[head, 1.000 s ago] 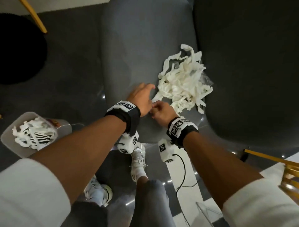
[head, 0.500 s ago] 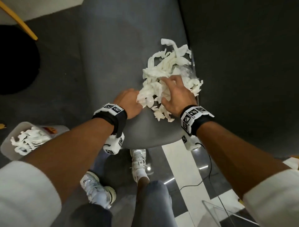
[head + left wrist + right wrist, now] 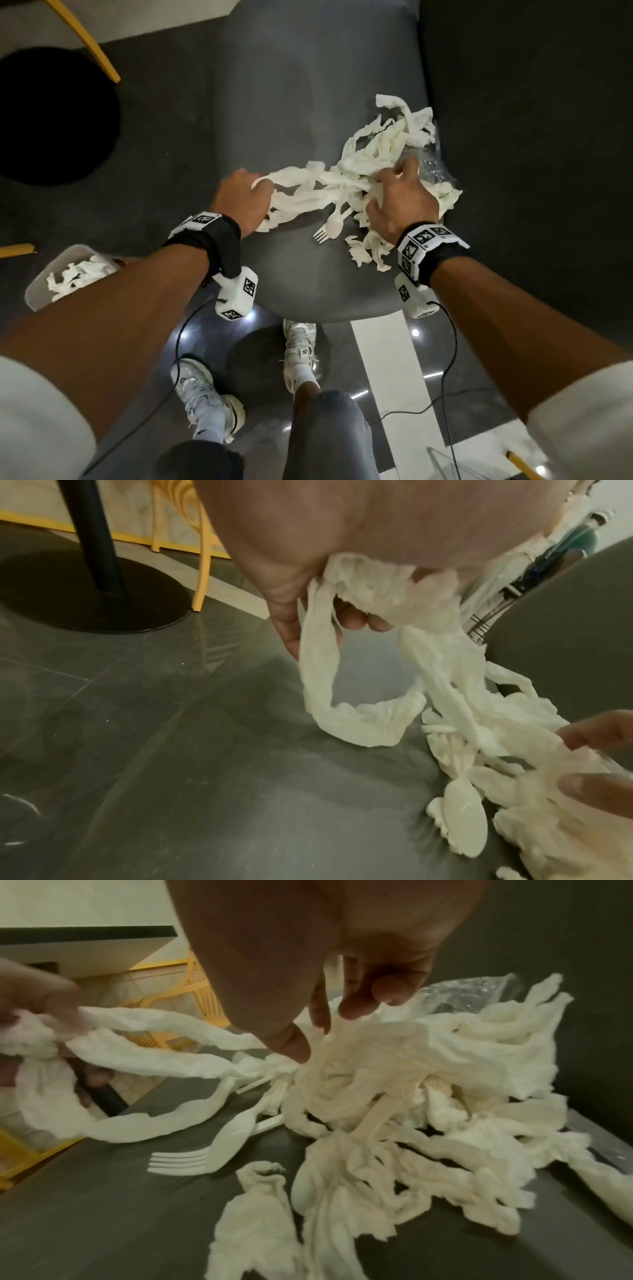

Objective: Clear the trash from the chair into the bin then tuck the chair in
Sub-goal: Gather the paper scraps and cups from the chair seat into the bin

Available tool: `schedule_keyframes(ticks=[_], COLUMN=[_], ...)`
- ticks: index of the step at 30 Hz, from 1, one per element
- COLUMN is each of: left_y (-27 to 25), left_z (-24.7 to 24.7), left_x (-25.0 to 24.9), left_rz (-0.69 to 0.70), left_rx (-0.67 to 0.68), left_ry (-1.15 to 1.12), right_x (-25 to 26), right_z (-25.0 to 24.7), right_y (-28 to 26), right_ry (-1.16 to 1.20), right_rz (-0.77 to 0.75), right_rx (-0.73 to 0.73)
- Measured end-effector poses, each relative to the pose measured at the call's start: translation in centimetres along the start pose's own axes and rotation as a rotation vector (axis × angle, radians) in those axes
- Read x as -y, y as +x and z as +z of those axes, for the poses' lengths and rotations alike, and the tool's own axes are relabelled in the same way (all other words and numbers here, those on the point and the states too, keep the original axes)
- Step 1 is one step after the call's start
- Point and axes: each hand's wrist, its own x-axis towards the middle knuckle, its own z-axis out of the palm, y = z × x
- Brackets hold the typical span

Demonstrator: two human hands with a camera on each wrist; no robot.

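Note:
A pile of torn white paper strips (image 3: 373,154) lies on the right side of the grey chair seat (image 3: 291,113). A white plastic fork (image 3: 321,234) and spoon (image 3: 334,224) lie at the pile's near edge, and a clear wrapper (image 3: 435,168) sits behind it. My left hand (image 3: 253,192) grips long strips (image 3: 318,691) and holds them stretched leftward off the pile. My right hand (image 3: 394,185) is curled down onto the pile's top, with paper (image 3: 377,1053) pinched between thumb and fingers. The fork (image 3: 181,1161) lies bare on the seat.
A grey bin (image 3: 32,298) holding paper strips stands on the floor at my lower left. A black round table base (image 3: 51,116) and yellow chair legs (image 3: 85,37) are at the far left. A dark surface (image 3: 531,137) borders the seat's right. My shoes (image 3: 298,349) and cables are below the seat.
My left hand has taken hold of strips and drawn them leftward, uncovering the fork and spoon. My right hand moved from the seat's front edge onto the pile.

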Motion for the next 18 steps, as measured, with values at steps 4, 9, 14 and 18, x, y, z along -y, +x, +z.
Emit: schedule_keyframes(ticks=[4,9,14,18], left_y=[0.4,1.1,0.8,-0.5], left_z=[-0.7,-0.8,0.7,1.9], left_x=[0.8,2.4,3.1,3.2], left_rz=[0.003,0.045,0.122,0.208], left_rx=[-0.077,-0.121,0.086,0.279], left_ry=[0.036,0.127,0.15,0.345], right_x=[2.4,4.9,5.4,6.5], right_z=[0.6,2.6,3.4,3.1], right_y=[0.5,1.5,3.0,3.7], right_ry=[-0.023,-0.293,-0.41,-0.515], right_rz=[-0.118,-0.413,-0.392,-0.408], right_rx=[-0.1,0.101,0.242,0.274])
